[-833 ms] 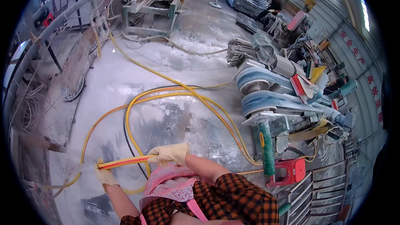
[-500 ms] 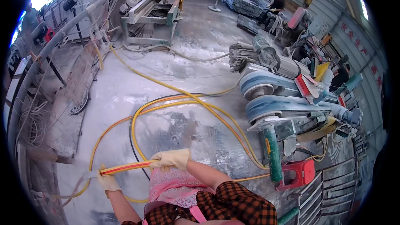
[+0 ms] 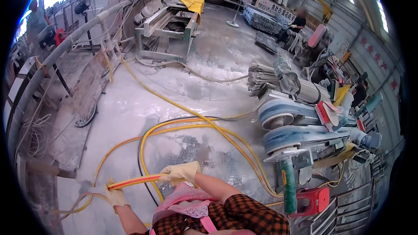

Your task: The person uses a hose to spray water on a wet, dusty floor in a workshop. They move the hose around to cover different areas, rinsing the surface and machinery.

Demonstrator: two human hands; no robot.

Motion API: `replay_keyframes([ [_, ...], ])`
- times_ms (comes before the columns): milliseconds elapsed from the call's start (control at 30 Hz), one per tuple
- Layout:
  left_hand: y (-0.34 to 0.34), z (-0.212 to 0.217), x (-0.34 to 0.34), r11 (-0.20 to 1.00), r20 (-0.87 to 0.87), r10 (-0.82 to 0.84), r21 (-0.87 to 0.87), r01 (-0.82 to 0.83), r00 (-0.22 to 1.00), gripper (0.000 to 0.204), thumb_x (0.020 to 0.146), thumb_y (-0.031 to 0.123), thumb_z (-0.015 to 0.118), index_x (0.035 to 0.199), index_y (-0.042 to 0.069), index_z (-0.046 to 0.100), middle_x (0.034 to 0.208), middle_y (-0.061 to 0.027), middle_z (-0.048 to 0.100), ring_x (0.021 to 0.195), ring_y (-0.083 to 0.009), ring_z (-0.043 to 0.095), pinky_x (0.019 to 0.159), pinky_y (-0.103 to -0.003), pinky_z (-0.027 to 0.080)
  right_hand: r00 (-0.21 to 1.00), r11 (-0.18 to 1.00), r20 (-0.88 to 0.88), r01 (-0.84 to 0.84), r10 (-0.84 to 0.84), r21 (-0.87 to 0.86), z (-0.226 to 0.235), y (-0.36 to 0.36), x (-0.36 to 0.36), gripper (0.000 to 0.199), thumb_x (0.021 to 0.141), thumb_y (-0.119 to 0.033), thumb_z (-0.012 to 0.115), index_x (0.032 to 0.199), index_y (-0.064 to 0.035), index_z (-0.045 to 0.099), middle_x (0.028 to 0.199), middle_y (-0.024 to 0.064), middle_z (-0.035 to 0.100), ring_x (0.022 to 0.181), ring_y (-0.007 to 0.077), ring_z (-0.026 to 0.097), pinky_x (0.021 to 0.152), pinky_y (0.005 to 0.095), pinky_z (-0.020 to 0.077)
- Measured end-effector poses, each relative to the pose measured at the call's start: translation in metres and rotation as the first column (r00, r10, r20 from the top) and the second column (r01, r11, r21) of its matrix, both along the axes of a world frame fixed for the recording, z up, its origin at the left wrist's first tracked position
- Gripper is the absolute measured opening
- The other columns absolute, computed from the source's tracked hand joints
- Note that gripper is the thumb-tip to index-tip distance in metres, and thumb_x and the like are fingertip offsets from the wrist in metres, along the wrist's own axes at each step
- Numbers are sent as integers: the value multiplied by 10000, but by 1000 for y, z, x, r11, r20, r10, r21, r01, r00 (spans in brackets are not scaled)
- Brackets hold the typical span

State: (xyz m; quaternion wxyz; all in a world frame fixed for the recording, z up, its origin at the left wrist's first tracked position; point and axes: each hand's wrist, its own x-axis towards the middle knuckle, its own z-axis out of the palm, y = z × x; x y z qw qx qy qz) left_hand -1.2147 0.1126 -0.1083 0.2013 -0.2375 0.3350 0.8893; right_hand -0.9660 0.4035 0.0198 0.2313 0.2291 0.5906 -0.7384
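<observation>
In both gloved hands I hold a yellow hose with a red stripe, stretched between them in front of my body. My left hand, in a cream glove, is closed round its left end. My right hand, gloved alike, grips it further right, just above my pink apron. The fingers of both hands are partly hidden by the gloves. More yellow hose lies in wide loops on the wet floor, with a thin dark hose beside it.
At the right stand belt machines with blue-grey belts, a green post and a red stool. A pipe rail and coiled cable are at the left. A metal frame stands ahead; a seated person is at the far right.
The view has tilted up slightly, so the surroundings sit lower and further right in the picture. Both hands keep hold of the hose. A pale strip beside my left hand no longer shows clearly.
</observation>
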Motion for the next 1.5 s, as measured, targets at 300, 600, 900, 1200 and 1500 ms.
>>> replay_keyframes([
  [300, 3, -18, -15, 998, -9, 25, -62, -25, 1000, 538, 1028, 435, 557, 1357, 10, 589, 1356, -72, 631, 1286, -171, 574, 1069, -334, 470, 994, 992, 14, -106, 106, 62, -18, 24, -24, 431, 987, -405, 673, 1251, -65, 681, 704, 41, 623, 561, 133, 587, 498, 292, 472],
  [600, 8, -30, -25, 996, -89, -29, -86, 21, 996, 599, 1033, 424, 537, 1423, -31, 543, 1434, -122, 594, 1329, -199, 552, 1109, -349, 448, 996, 993, -7, -85, 86, 79, -4, 43, -27, 451, 975, -388, 683, 1269, -48, 664, 720, 60, 638, 564, 151, 605, 503, 310, 507],
  [900, 31, 4, -12, 990, -102, 44, -131, -58, 994, 529, 1045, 375, 558, 1395, -22, 539, 1402, -123, 610, 1309, -217, 575, 1108, -357, 462, 991, 987, -14, -135, 136, 82, -24, 60, -29, 426, 976, -420, 674, 1158, -36, 647, 759, 67, 661, 667, 172, 634, 613, 320, 497],
  [1200, 19, 30, -16, 986, -24, 119, -118, -121, 993, 564, 1055, 388, 561, 1436, -24, 502, 1388, -122, 611, 1262, -230, 596, 1097, -370, 470, 972, 958, -16, -229, 235, 175, -32, 35, -41, 412, 960, -470, 650, 1105, -85, 674, 769, 15, 681, 702, 139, 674, 636, 310, 514],
  [1500, -39, -2, 5, 975, -51, 222, 41, -220, 974, 514, 1065, 342, 548, 1425, -24, 513, 1443, -157, 562, 1338, -256, 540, 1157, -386, 414, 930, 908, 19, -362, 367, 208, -17, 9, -60, 411, 982, -497, 608, 1079, -103, 673, 788, 28, 705, 735, 141, 706, 687, 298, 545],
])
